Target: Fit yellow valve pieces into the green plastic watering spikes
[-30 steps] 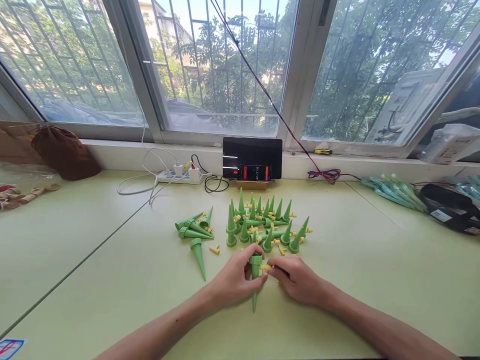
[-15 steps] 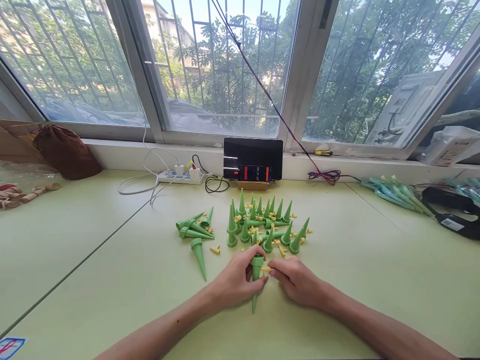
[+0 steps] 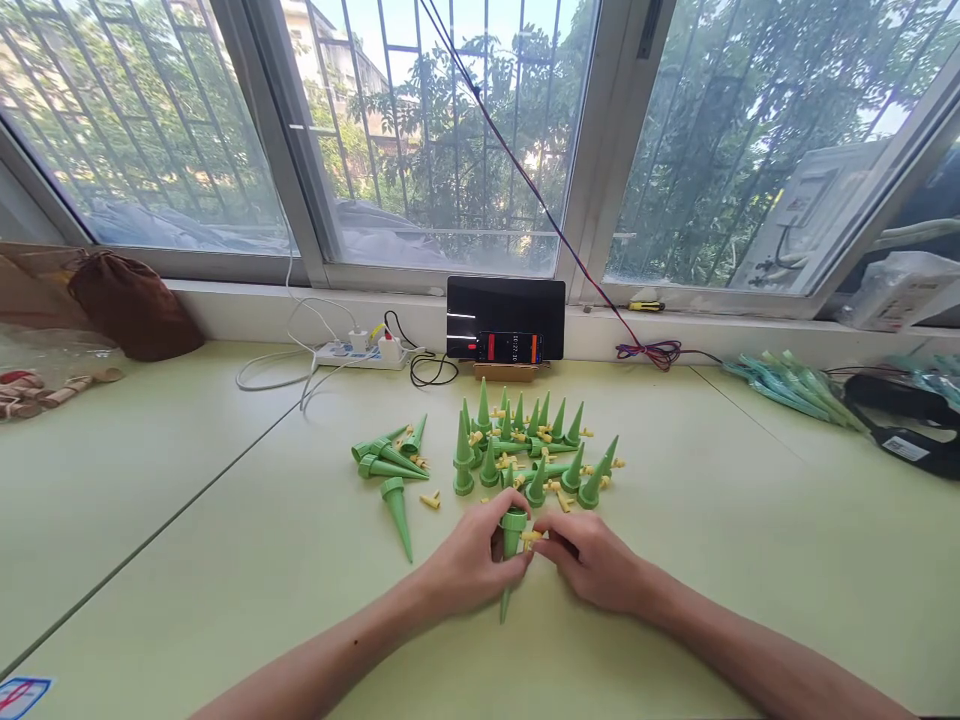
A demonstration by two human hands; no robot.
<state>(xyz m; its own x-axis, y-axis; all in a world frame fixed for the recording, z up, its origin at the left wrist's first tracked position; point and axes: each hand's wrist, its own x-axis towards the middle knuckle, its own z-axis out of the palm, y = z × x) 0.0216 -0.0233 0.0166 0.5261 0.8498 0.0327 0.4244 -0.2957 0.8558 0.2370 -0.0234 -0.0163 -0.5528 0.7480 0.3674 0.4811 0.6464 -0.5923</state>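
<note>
My left hand is closed around a green plastic plant watering spike, its tip pointing down toward me. Between the fingertips of my right hand is a small yellow valve, held against the spike's side just below the collar. Whether the valve sits in a hole there cannot be made out. Just beyond my hands stand several green spikes, tips up, with yellow valves among them. Left of my left hand lies a single green spike, near a loose yellow valve and a small pile of spikes.
A tablet with a phone before it leans by the window. A power strip with cables is on the left. Far left sits a brown bag; on the right lie bluish-green strips and a black strap.
The spike's tip has swung slightly left in my left hand. My right fingers have shifted a little around the yellow valve. Everything else lies as before.
</note>
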